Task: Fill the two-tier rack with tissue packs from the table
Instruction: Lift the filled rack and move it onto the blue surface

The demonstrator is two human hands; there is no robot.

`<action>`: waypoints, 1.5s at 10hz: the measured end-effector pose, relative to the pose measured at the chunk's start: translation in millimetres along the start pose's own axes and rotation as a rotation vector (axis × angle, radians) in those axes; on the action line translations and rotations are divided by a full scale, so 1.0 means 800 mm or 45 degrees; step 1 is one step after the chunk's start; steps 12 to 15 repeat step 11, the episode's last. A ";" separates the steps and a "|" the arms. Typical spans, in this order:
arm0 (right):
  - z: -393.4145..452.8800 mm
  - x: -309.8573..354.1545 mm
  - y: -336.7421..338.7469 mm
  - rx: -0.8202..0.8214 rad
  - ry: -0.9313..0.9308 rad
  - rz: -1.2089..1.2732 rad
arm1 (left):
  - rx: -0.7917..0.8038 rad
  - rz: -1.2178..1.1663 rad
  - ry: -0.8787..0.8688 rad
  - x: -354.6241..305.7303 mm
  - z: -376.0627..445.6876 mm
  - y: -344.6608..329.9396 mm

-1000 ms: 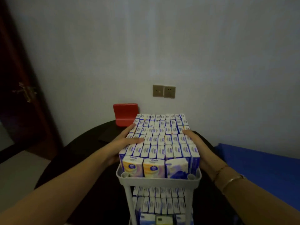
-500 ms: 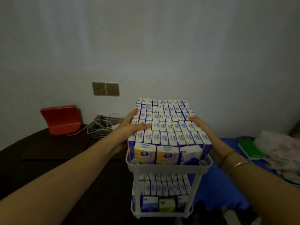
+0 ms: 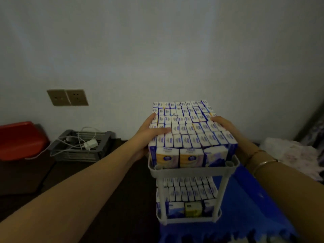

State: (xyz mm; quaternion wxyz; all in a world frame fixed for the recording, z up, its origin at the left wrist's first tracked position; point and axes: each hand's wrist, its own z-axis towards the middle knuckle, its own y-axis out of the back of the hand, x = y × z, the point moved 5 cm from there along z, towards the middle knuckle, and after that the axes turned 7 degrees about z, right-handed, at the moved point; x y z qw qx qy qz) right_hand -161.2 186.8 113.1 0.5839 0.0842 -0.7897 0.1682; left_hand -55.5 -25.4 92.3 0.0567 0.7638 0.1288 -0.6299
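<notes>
A white two-tier rack (image 3: 192,171) stands right of centre, its foot over a blue cloth. Several rows of white-and-blue tissue packs (image 3: 189,130) stand on end in the top tier, rising above the rim. More packs (image 3: 189,192) fill the lower tier, one of them yellow at the front. My left hand (image 3: 149,132) grips the left side of the top block, thumb laid across the pack tops. My right hand (image 3: 226,125) grips the right side, fingers bent over the top edge. No loose packs show on the table.
The dark table (image 3: 87,190) lies to the left, carrying a red object (image 3: 19,139) and a grey wire basket (image 3: 82,146) with a white charger. Wall sockets (image 3: 67,97) sit above. The blue cloth (image 3: 245,207) and pale fabric (image 3: 294,158) lie to the right.
The view has swung right, and the rack with both hands on it now sits over the blue cloth instead of in front of the table. The hold on the packs is unchanged.
</notes>
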 end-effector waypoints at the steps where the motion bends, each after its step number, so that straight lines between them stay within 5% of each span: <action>1: 0.016 0.000 0.045 0.056 -0.022 -0.028 | -0.042 0.040 0.034 0.014 0.017 -0.045; 5: 0.097 -0.018 0.148 0.032 -0.151 0.020 | -0.076 0.055 0.098 0.033 0.080 -0.139; 15: 0.091 -0.059 0.170 0.153 -0.120 0.088 | -0.143 0.048 -0.005 0.051 0.056 -0.149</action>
